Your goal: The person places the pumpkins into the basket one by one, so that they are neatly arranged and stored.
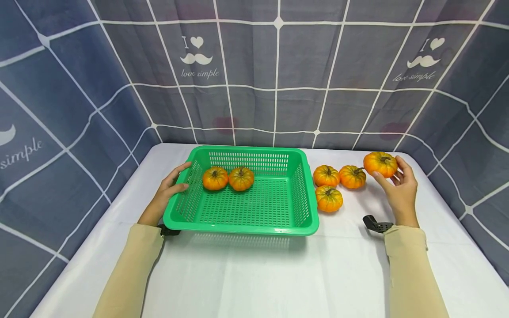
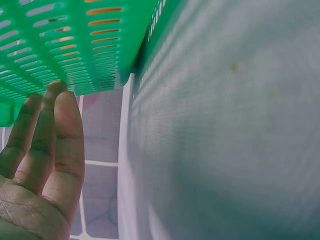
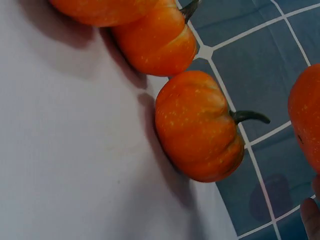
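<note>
My right hand grips a small orange pumpkin between thumb and fingers, held above the table's far right. At the right wrist view's edge, part of that pumpkin shows with fingertips below it. My left hand is at the left side of a green plastic basket, thumb and fingers at its rim. From below, the left wrist view shows straight left fingers against the basket's slotted wall. Two pumpkins, one beside another, sit inside at the back left.
Three more pumpkins rest on the white table right of the basket: one at the back, one in front, one further right. A grey grid-patterned curtain stands behind the table and along both sides.
</note>
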The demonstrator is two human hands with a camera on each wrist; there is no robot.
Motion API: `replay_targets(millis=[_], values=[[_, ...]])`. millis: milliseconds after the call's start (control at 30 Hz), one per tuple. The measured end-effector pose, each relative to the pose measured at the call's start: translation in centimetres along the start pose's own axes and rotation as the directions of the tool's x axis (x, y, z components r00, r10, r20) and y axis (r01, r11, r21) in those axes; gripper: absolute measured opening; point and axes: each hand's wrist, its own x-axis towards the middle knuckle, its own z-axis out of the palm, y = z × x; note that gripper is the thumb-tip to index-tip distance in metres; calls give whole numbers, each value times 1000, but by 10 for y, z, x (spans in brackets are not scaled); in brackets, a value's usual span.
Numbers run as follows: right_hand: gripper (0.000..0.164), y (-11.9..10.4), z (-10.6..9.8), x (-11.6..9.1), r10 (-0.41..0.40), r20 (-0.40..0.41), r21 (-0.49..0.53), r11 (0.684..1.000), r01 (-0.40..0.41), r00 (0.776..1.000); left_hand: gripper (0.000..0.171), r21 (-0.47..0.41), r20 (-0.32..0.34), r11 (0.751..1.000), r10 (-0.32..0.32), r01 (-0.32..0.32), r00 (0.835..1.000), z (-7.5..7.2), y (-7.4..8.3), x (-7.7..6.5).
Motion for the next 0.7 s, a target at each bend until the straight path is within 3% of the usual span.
replay_targets(millis=[167, 433, 700], values=[[80, -6, 5, -1, -17, 42, -41, 999, 18, 999, 69, -8, 1, 1000, -3, 3, 1000, 1, 1, -1], [81, -15, 13, -4, -55, 92, 11, 998, 55, 994, 66, -36, 11, 999, -2, 2, 1000, 2, 1, -3], [81, -24, 21, -7, -109, 168, -45, 992, 118, 980, 68, -13, 11, 1000, -4, 4, 1000, 1, 1, -1]])
